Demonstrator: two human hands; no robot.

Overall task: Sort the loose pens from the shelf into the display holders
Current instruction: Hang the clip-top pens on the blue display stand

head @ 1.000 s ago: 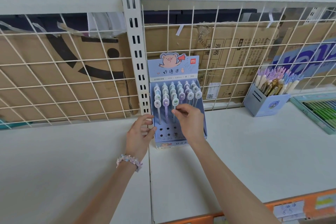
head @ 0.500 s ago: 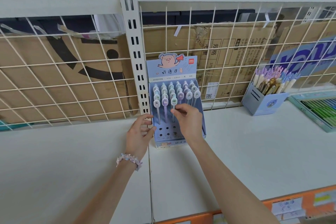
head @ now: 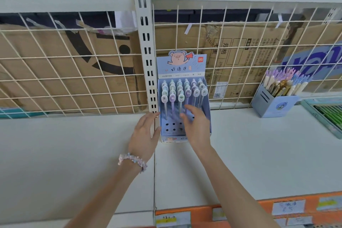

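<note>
A pale blue cardboard display holder [head: 206, 116] with a pig header card stands on the white shelf against the wire grid. Several pens [head: 180, 98] with round charm tops stand in its holes; the front rows of holes show bare. My left hand [head: 146, 131] rests against the holder's left side, fingers loosely extended. My right hand [head: 196, 127] hovers in front of the holder's lower half with relaxed, spread fingers and nothing in it. It hides the holder's front right part.
A second blue box [head: 273, 105] full of pens stands at the right by the grid. A green tray of pens [head: 327, 114] lies at the far right edge. The white shelf [head: 74, 153] has an orange front strip [head: 240, 209] with price labels.
My right hand has let go of the pen it was pinching in the holder and drawn back and down, fingers opening. My left hand has stayed by the holder's left side.
</note>
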